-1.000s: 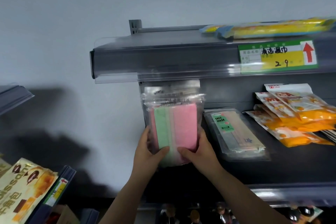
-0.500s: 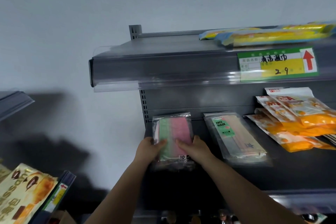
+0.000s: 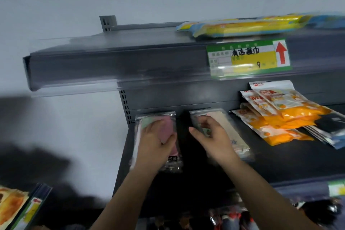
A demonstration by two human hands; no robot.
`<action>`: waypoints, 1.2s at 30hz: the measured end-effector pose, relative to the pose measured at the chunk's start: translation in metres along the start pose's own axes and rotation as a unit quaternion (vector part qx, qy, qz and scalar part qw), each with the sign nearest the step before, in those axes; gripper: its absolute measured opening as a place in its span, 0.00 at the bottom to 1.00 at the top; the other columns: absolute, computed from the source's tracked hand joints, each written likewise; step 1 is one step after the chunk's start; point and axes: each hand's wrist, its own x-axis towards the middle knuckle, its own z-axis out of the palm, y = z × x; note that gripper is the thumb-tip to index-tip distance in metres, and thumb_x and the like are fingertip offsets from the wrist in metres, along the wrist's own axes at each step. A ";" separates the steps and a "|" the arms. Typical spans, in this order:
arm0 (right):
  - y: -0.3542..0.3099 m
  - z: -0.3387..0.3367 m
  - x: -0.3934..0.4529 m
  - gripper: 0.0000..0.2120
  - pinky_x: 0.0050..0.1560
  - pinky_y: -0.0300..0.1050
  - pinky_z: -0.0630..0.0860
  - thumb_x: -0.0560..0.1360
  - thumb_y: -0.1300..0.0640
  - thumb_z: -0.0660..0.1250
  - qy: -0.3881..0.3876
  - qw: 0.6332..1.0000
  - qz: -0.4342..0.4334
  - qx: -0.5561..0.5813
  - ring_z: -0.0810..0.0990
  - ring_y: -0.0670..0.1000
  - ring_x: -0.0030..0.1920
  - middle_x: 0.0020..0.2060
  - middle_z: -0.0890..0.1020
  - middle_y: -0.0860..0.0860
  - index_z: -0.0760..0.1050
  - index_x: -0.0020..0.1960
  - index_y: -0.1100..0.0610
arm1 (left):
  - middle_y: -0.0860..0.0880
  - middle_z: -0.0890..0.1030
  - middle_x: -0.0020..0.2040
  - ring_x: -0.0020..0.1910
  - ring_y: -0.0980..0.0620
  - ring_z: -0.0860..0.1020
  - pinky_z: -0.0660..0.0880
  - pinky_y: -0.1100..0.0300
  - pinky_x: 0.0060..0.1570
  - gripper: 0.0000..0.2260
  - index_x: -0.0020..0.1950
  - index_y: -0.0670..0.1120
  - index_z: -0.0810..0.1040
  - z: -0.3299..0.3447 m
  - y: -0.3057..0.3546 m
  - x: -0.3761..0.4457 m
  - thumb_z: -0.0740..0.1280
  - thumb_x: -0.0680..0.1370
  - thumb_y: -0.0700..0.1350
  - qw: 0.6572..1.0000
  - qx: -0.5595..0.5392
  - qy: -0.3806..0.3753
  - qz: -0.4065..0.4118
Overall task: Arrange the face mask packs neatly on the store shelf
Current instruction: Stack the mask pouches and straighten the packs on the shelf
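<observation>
From here I read the shelf (image 3: 280, 157) as dark matt metal, smooth. At its left end both mask packs, pink-green (image 3: 171, 123) and beige (image 3: 237, 142), are in clear glossy plastic film. The orange pouches (image 3: 291, 117) toward its right edge look shiny. The price label (image 3: 248, 58) above is paper behind a clear strip.

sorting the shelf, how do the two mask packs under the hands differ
The left pack shows pink and green masks; the right pack shows beige ones. The left pack lies at the shelf's left end; the right pack sits nearer the orange pouches. The left hand covers one, the right hand the other. Both are clear, flat and lie lengthwise.
</observation>
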 end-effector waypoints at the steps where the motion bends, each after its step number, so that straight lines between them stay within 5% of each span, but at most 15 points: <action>1: 0.005 -0.013 0.001 0.19 0.54 0.33 0.69 0.71 0.54 0.71 0.008 1.000 -0.003 -0.022 0.77 0.49 0.56 0.54 0.79 0.50 0.75 0.60 0.60 | 0.47 0.78 0.61 0.62 0.48 0.74 0.67 0.55 0.66 0.25 0.62 0.44 0.76 0.010 0.008 -0.001 0.64 0.70 0.56 1.000 -0.011 -0.015 0.009; 4: 0.026 -0.046 0.007 0.16 0.46 0.33 0.66 0.72 0.55 0.71 0.029 0.998 0.022 -0.044 0.75 0.48 0.53 0.51 0.77 0.49 0.75 0.57 0.59 | 0.48 0.74 0.65 0.65 0.51 0.70 0.62 0.65 0.65 0.21 0.66 0.45 0.71 0.043 0.027 -0.004 0.69 0.74 0.46 0.996 -0.064 -0.056 0.000; 8: 0.058 -0.072 0.018 0.21 0.55 0.43 0.70 0.72 0.49 0.70 -0.006 0.994 0.104 -0.035 0.74 0.51 0.58 0.56 0.76 0.52 0.71 0.60 0.57 | 0.51 0.73 0.64 0.64 0.53 0.70 0.65 0.65 0.62 0.26 0.69 0.45 0.68 0.080 0.040 0.004 0.69 0.73 0.49 0.984 -0.116 -0.114 -0.070; 10: 0.067 -0.079 0.022 0.22 0.58 0.47 0.73 0.71 0.48 0.71 -0.031 0.988 0.151 -0.003 0.75 0.51 0.58 0.57 0.75 0.51 0.68 0.59 0.54 | 0.54 0.73 0.56 0.56 0.56 0.72 0.66 0.72 0.48 0.23 0.67 0.43 0.69 0.094 0.046 0.011 0.69 0.74 0.44 0.969 -0.163 -0.122 -0.142; 13: 0.074 -0.089 0.027 0.25 0.55 0.40 0.71 0.72 0.54 0.71 -0.049 0.974 0.210 0.069 0.73 0.50 0.58 0.58 0.71 0.47 0.66 0.65 0.55 | 0.54 0.74 0.46 0.49 0.56 0.72 0.69 0.75 0.34 0.14 0.59 0.43 0.70 0.114 0.052 0.017 0.68 0.75 0.39 0.935 -0.235 -0.117 -0.238; 16: 0.078 -0.098 0.035 0.26 0.32 0.26 0.69 0.73 0.60 0.70 -0.065 0.969 0.219 0.088 0.71 0.48 0.50 0.57 0.72 0.50 0.65 0.68 0.61 | 0.41 0.78 0.53 0.51 0.47 0.77 0.76 0.62 0.44 0.14 0.57 0.38 0.70 0.128 0.053 0.023 0.69 0.74 0.36 0.902 -0.307 -0.078 -0.293; 17: 0.080 -0.100 0.038 0.26 0.32 0.28 0.69 0.73 0.61 0.70 -0.073 0.968 0.219 0.095 0.72 0.50 0.52 0.59 0.73 0.52 0.64 0.68 0.62 | 0.40 0.78 0.54 0.52 0.45 0.77 0.76 0.55 0.49 0.16 0.56 0.39 0.69 0.131 0.052 0.025 0.71 0.72 0.36 0.895 -0.320 -0.060 -0.305; 19: 0.087 -0.102 0.042 0.26 0.47 0.36 0.72 0.73 0.62 0.70 -0.086 0.958 0.246 0.116 0.73 0.55 0.59 0.59 0.73 0.51 0.65 0.67 0.63 | 0.39 0.78 0.55 0.54 0.41 0.78 0.76 0.48 0.55 0.23 0.57 0.41 0.67 0.136 0.048 0.029 0.74 0.67 0.38 0.888 -0.327 -0.036 -0.323; 21: 0.089 -0.103 0.043 0.15 0.49 0.46 0.74 0.71 0.64 0.71 -0.099 0.942 0.276 0.165 0.77 0.54 0.49 0.47 0.78 0.52 0.72 0.55 0.63 | 0.36 0.80 0.54 0.53 0.38 0.80 0.77 0.45 0.54 0.24 0.57 0.35 0.71 0.136 0.047 0.029 0.75 0.65 0.38 0.878 -0.340 -0.035 -0.334; 23: 0.094 -0.102 0.040 0.10 0.45 0.46 0.76 0.69 0.66 0.73 -0.133 0.923 0.290 0.215 0.78 0.52 0.41 0.39 0.79 0.52 0.74 0.46 0.62 | 0.34 0.81 0.51 0.48 0.40 0.81 0.78 0.47 0.51 0.23 0.57 0.31 0.76 0.137 0.045 0.024 0.75 0.64 0.37 0.870 -0.362 -0.050 -0.330; 26: 0.102 -0.101 0.035 0.23 0.53 0.51 0.78 0.62 0.62 0.78 -0.146 0.932 0.263 0.201 0.81 0.54 0.49 0.48 0.81 0.54 0.73 0.53 0.61 | 0.38 0.83 0.46 0.40 0.46 0.81 0.79 0.57 0.42 0.30 0.58 0.31 0.76 0.142 0.043 0.015 0.73 0.57 0.38 0.886 -0.343 -0.045 -0.310; 31: 0.102 -0.105 0.028 0.37 0.62 0.55 0.74 0.63 0.65 0.78 -0.114 0.964 0.156 0.184 0.75 0.53 0.60 0.58 0.77 0.52 0.65 0.67 0.57 | 0.41 0.79 0.53 0.50 0.45 0.78 0.78 0.55 0.49 0.35 0.67 0.37 0.66 0.142 0.048 0.001 0.76 0.63 0.33 0.919 -0.317 0.017 -0.234; 33: 0.098 -0.107 0.028 0.37 0.60 0.50 0.75 0.64 0.68 0.76 -0.114 0.971 0.102 0.186 0.75 0.51 0.61 0.58 0.76 0.51 0.63 0.67 0.55 | 0.42 0.80 0.57 0.54 0.45 0.79 0.77 0.49 0.55 0.41 0.70 0.42 0.65 0.135 0.054 -0.002 0.77 0.60 0.40 0.928 -0.316 0.028 -0.195; 36: 0.087 -0.108 0.027 0.37 0.53 0.39 0.77 0.66 0.71 0.73 -0.119 0.972 0.038 0.199 0.76 0.44 0.58 0.57 0.76 0.46 0.60 0.68 0.52 | 0.44 0.80 0.58 0.55 0.48 0.81 0.80 0.53 0.51 0.37 0.69 0.48 0.66 0.122 0.061 -0.006 0.73 0.61 0.38 0.929 -0.341 0.035 -0.139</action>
